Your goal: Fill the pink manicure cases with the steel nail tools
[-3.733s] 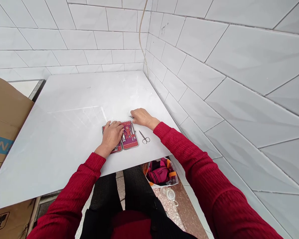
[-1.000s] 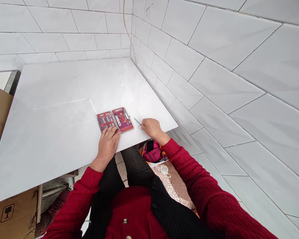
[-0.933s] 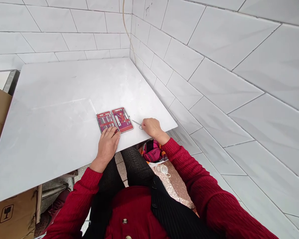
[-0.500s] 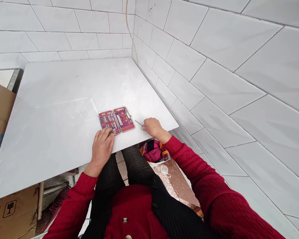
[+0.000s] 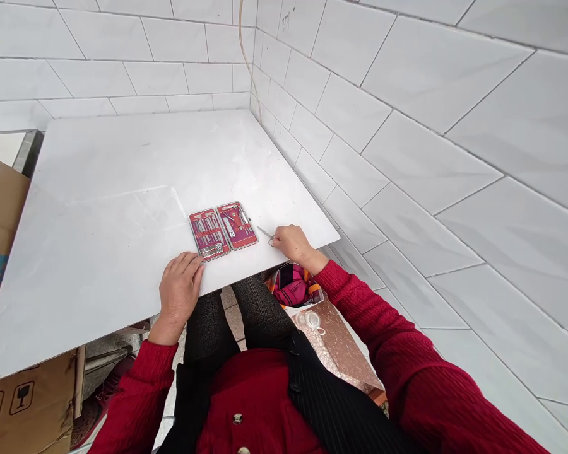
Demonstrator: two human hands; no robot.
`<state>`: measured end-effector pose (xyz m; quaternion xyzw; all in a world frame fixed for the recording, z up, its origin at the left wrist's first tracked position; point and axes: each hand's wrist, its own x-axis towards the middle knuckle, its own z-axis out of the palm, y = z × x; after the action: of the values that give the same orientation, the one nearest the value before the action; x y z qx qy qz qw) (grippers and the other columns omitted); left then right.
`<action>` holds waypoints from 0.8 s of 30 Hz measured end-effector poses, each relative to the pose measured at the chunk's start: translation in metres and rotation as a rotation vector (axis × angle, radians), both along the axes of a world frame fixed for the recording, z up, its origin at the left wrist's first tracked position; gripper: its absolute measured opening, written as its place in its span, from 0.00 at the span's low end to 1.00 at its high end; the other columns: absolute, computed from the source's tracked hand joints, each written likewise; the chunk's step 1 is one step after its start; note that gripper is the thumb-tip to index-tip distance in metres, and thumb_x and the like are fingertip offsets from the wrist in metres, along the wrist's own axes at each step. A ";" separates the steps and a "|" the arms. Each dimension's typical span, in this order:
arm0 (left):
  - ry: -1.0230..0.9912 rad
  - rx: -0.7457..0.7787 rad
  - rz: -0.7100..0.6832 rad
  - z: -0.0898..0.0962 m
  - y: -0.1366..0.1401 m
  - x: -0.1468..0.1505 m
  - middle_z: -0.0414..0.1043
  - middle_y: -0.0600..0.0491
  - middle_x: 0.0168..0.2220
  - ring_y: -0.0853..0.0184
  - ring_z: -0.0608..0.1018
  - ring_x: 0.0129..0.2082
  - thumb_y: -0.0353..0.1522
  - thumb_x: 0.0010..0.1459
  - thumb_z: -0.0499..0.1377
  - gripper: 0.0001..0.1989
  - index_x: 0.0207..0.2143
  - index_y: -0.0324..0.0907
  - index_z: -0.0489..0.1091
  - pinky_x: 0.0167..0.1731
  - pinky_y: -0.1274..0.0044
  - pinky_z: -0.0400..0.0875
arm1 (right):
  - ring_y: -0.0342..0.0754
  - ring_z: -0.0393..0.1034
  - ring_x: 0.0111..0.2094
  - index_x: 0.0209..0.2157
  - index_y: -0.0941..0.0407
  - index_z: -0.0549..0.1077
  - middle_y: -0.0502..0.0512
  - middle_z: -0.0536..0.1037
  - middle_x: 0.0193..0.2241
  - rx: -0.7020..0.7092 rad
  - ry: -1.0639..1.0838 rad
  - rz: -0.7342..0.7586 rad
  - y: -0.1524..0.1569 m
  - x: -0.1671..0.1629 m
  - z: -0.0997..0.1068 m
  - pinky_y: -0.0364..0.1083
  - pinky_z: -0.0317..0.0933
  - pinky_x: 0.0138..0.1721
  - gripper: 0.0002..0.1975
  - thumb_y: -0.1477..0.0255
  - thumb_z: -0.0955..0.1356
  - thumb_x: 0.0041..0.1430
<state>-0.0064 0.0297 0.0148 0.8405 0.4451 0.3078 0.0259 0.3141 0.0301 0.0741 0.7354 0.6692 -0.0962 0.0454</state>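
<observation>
An open manicure set case (image 5: pixel 230 244) lies on the white tabletop (image 5: pixel 108 252), with metal tools held in both red-lined halves. My left hand (image 5: pixel 180 284) rests on the table at the case's lower left corner, fingers stretched out and holding nothing. To the right of the case, my right hand (image 5: pixel 291 243) is closed around small scissors (image 5: pixel 265 233). Their thin pointed end sticks out to the left toward the case, while most of the handle is hidden by my fingers.
Tiled walls (image 5: pixel 383 157) border the table at the back and right. A cable (image 5: pixel 244 50) hangs in the corner. Cardboard boxes (image 5: pixel 33 403) stand at the left. Below the table's right edge are a bag with pink items (image 5: pixel 291 293) and a white cap (image 5: pixel 312 320).
My left hand has moved left and toward me, off the case, uncovering the nail clippers in its lower left part. My right hand with the scissors has barely moved.
</observation>
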 end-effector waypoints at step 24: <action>0.021 0.008 -0.002 0.000 -0.003 0.001 0.78 0.43 0.54 0.51 0.75 0.59 0.38 0.73 0.49 0.18 0.53 0.42 0.75 0.59 0.58 0.68 | 0.50 0.73 0.46 0.52 0.57 0.76 0.60 0.76 0.50 0.153 0.211 -0.011 -0.023 0.006 -0.019 0.46 0.63 0.49 0.14 0.77 0.65 0.69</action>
<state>-0.0056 0.0271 0.0146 0.8443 0.4432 0.3006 0.0181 0.3199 0.0074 0.0548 0.7261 0.6717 -0.1221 -0.0819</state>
